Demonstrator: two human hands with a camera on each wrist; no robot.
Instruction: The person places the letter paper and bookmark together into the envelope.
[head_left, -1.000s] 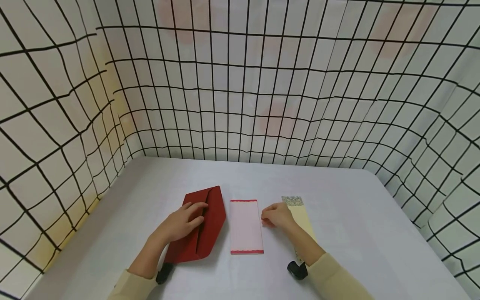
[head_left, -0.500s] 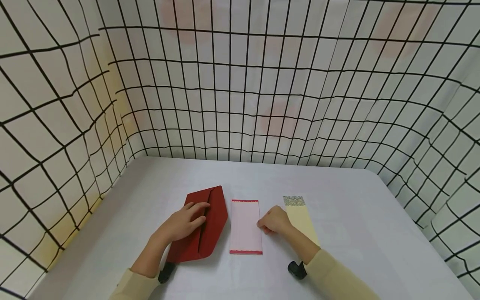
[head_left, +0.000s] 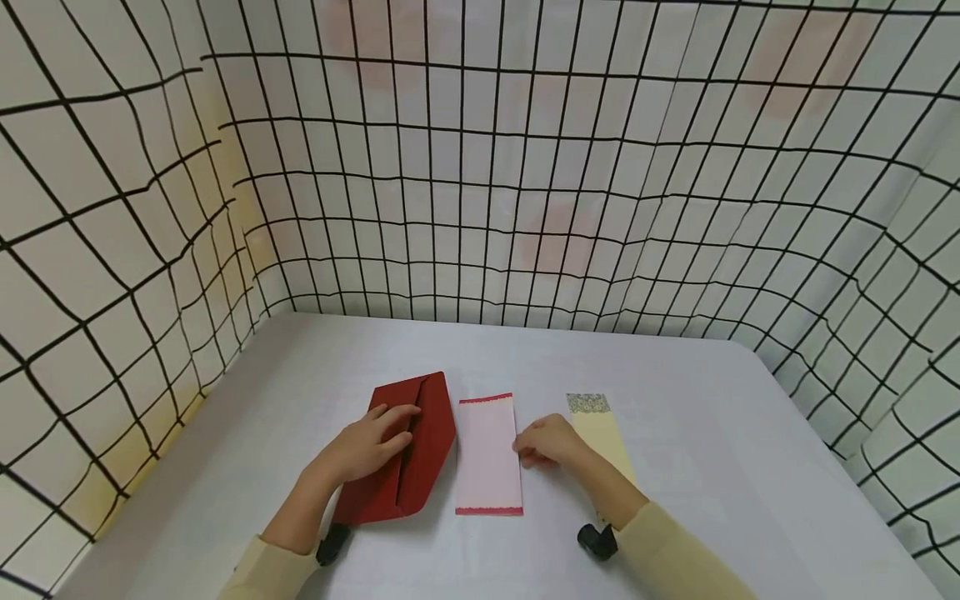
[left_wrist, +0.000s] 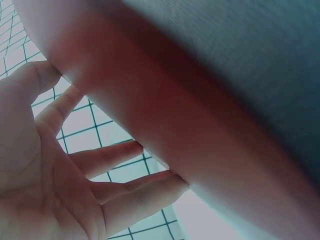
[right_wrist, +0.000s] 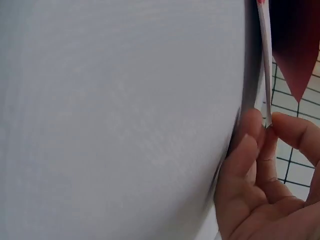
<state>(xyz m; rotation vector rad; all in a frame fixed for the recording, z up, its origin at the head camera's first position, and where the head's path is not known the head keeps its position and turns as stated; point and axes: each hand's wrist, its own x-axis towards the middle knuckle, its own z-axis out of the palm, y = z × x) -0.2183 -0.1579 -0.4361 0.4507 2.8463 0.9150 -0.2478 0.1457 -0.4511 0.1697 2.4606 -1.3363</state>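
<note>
Left of centre in the head view lies a red envelope, a dark slit running along it. My left hand rests on it with spread fingers; in the left wrist view the fingertips touch the red paper. Beside the envelope is a pale pink card with a red band at each end. My right hand pinches its right edge between thumb and finger, as the right wrist view shows the card edge-on. The card's far right corner looks slightly raised.
A pale yellow strip with a speckled silvery end lies to the right, partly under the right forearm. Black wrist devices sit by both cuffs. Black grid netting over white walls surrounds the white table.
My right hand has moved left to the pink card and taken its edge. The card has turned a little, its far right corner lifting. My left hand and the envelope stay put.
</note>
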